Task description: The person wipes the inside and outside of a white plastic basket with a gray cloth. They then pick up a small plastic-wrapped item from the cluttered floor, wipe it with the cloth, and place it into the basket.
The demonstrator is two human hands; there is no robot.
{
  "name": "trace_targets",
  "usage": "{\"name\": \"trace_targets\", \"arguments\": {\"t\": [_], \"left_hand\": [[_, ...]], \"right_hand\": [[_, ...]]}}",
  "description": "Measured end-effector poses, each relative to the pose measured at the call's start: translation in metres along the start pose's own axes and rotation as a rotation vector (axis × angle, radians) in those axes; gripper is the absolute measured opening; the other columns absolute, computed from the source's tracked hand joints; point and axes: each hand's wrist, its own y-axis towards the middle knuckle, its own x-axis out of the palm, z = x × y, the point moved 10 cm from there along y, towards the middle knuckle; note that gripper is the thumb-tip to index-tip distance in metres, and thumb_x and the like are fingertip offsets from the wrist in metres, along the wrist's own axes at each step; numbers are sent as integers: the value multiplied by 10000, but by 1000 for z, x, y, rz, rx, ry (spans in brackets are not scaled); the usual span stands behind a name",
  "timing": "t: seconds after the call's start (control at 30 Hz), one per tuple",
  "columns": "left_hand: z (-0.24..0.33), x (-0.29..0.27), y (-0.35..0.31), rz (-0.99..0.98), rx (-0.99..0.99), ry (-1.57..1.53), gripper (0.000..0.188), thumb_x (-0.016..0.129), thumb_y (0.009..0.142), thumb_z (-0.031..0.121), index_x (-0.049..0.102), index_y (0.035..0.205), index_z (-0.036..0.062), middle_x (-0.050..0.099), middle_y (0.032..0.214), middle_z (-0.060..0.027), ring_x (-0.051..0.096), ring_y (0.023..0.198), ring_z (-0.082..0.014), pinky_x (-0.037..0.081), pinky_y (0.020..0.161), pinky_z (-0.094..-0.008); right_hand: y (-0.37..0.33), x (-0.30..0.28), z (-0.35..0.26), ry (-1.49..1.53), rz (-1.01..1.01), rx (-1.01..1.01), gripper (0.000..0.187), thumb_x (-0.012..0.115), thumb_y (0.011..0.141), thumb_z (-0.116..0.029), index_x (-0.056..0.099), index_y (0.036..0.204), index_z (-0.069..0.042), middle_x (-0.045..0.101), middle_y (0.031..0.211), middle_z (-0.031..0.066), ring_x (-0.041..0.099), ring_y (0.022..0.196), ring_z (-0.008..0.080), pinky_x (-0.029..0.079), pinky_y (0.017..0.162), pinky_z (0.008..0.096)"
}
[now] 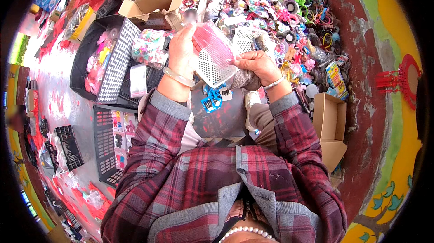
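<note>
A pink, see-through sheet with a fine grid pattern is stretched between my two hands; whether it is a bag or a flat piece I cannot tell. My left hand is closed on its left edge, thumb pointing up. Its lower right corner is pinched between the thumb and finger of my right hand. Just beneath the sheet is a white basket with round holes, partly covered by it. Blue tagged packets lie below, between my feet.
A large heap of hair accessories spreads ahead and to the right. Open cardboard boxes stand at the far left and right. On the left are a black houndstooth bin and a black crate. A painted wall bounds the right side.
</note>
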Motion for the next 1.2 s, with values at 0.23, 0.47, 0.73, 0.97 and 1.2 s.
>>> {"name": "trace_targets", "arguments": {"t": [0.23,0.47,0.73,0.97,1.2], "left_hand": [[-32,27,-12,-93,-193,-55,239,566,845,92,538,1062,-5,606,941,-100,600,851,-193,494,765,-305],[-43,8,3,-82,-189,-23,237,554,838,50,515,1067,4,603,943,-103,607,842,-213,513,756,-371],[-112,-10,52,-126,-323,259,271,459,827,-33,502,1090,14,598,938,-84,604,842,-195,500,771,-333],[-228,2,125,-48,-298,505,270,431,782,-60,542,1027,-31,601,915,-122,601,834,-252,494,720,-350],[-345,-73,202,163,-384,831,294,440,765,-25,540,1041,-39,605,940,-161,612,836,-291,494,708,-364]], "right_hand": [[1,0,5,95,40,16,167,652,784,-110,665,894,16,657,826,62,601,743,118,475,694,240],[-7,-17,23,-496,213,28,392,578,822,-228,559,1126,19,649,888,126,610,791,188,470,754,283],[-89,47,20,-844,-49,-298,252,556,776,-230,640,962,-82,626,808,178,611,742,340,488,684,388],[-110,13,-37,-653,28,-421,202,549,806,-159,624,934,-23,620,828,177,610,723,329,491,648,371],[-109,-26,-49,-465,41,-341,195,556,842,-88,596,1001,17,602,787,146,595,691,252,463,628,314]]}}
